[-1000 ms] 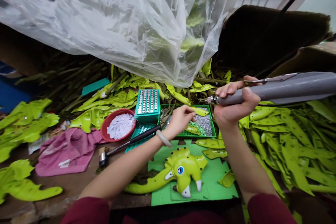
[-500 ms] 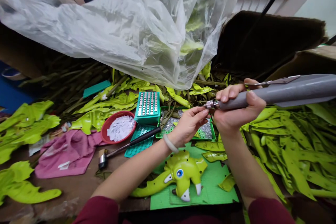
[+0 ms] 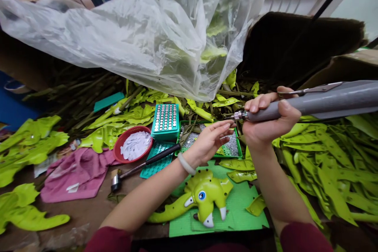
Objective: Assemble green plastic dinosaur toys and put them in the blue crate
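My right hand [image 3: 267, 120] is wrapped round a grey powered screwdriver [image 3: 319, 104], held level with its metal tip pointing left. My left hand [image 3: 211, 139] hovers just left of and below that tip, fingers stretched out and apart, nothing visible in them. Below it sits a green tray of small silver screws [image 3: 233, 145]. A lime-green toy dinosaur head [image 3: 205, 193] lies on a green mat [image 3: 242, 208] at the near edge, between my forearms.
A teal block of button cells [image 3: 165, 120], a red bowl of white pieces [image 3: 134, 145], a hammer [image 3: 141, 163] and a pink cloth [image 3: 75, 173] lie left. Green plastic parts [image 3: 330, 165] pile up right and left. A clear plastic bag [image 3: 141, 35] hangs over the back.
My left hand rose from the screw tray to the screwdriver tip, pinched there, and has now drawn back slightly with fingers spread. The right hand stays almost still.
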`<action>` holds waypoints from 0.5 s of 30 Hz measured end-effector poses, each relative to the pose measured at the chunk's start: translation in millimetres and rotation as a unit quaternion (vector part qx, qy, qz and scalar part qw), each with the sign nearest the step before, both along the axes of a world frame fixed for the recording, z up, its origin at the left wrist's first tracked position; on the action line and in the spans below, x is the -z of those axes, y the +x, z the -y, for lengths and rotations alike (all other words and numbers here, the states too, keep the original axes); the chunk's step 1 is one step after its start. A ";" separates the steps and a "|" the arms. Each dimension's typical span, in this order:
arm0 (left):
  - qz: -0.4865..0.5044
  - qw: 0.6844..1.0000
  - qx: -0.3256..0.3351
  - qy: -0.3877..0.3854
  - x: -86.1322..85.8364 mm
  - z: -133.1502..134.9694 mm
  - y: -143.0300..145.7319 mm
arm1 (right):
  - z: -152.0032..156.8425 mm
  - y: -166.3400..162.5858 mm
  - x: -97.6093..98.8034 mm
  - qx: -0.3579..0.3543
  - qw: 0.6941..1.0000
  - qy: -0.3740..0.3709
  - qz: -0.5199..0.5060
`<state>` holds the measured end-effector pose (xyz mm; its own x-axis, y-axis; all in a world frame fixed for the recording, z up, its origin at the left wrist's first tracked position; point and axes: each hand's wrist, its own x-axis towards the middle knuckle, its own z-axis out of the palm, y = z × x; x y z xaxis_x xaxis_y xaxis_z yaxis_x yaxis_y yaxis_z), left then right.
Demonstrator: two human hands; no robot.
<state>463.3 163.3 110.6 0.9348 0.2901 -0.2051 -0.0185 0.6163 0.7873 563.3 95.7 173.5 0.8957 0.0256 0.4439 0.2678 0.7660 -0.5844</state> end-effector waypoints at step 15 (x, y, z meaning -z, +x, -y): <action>-0.038 0.975 -0.064 -0.208 -31.8 16.6 11.8 | -4.7 -14.2 2.4 -0.003 0.999 0.022 0.039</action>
